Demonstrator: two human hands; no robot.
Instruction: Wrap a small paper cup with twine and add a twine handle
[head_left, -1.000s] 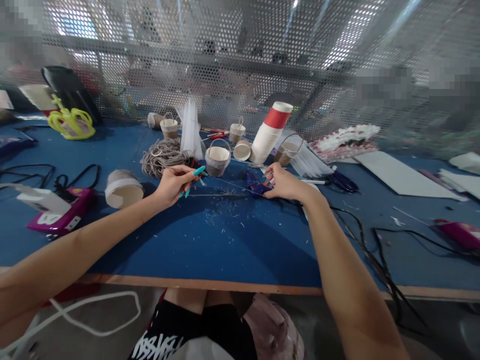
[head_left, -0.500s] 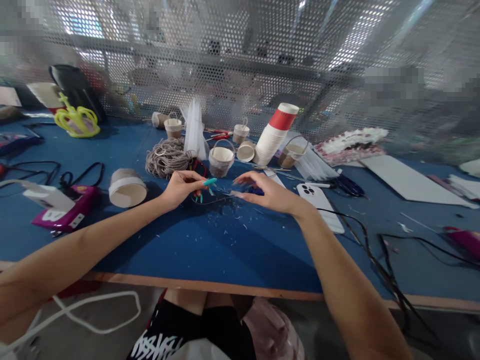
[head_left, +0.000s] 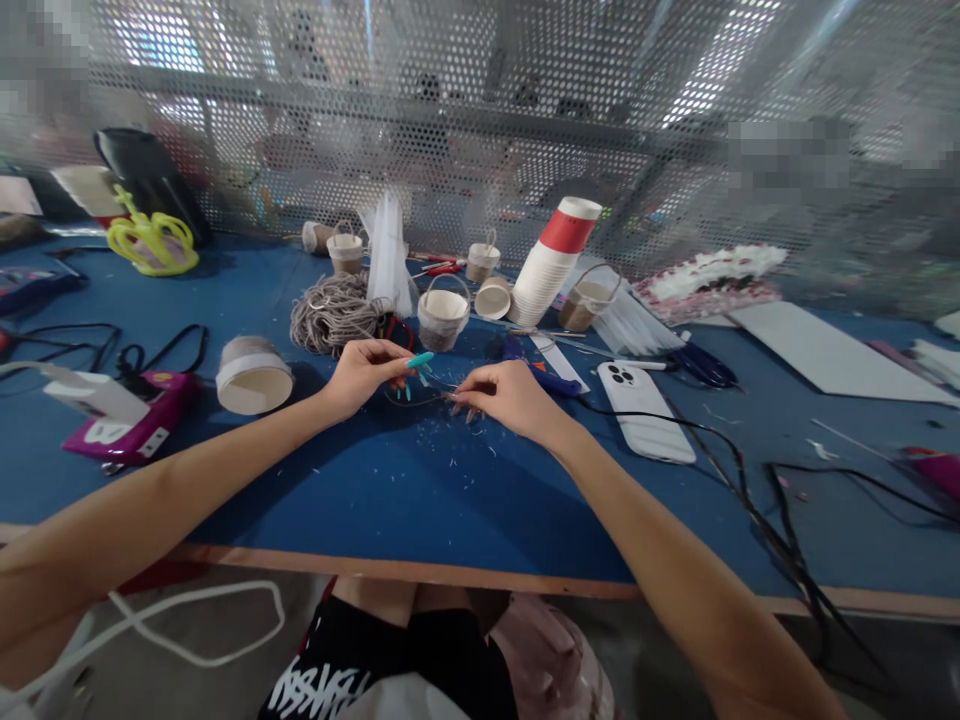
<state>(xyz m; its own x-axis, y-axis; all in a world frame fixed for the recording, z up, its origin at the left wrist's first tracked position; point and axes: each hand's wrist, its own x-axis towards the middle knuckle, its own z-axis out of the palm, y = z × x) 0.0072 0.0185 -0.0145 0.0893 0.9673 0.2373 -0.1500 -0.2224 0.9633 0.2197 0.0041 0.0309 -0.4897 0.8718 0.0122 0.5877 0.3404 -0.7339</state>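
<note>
My left hand point(head_left: 363, 376) is pinched, with teal pieces at its fingertips; whether these are finger caps or nails I cannot tell. A thin brownish cord point(head_left: 411, 403) runs in a curve from there to my right hand point(head_left: 504, 396), whose thumb and fingers are closed on its other end. Just behind both hands stands a small bucket point(head_left: 443, 318) wrapped in cord, with an arched handle. A blue glue gun point(head_left: 556, 381) lies right behind my right hand, partly hidden. Left of the bucket is a heap of grey-brown cord point(head_left: 330, 315).
At the left are a larger cup point(head_left: 253, 378) on its side and a purple power strip point(head_left: 135, 415). Behind, a stack of paper cups point(head_left: 541, 285) leans among small buckets and clear glue sticks point(head_left: 388, 260). A white phone point(head_left: 646, 410) lies at the right near black cables.
My right hand has moved left toward my left hand, and its spread fingers have closed on the cord's end. My left hand has stayed almost still.
</note>
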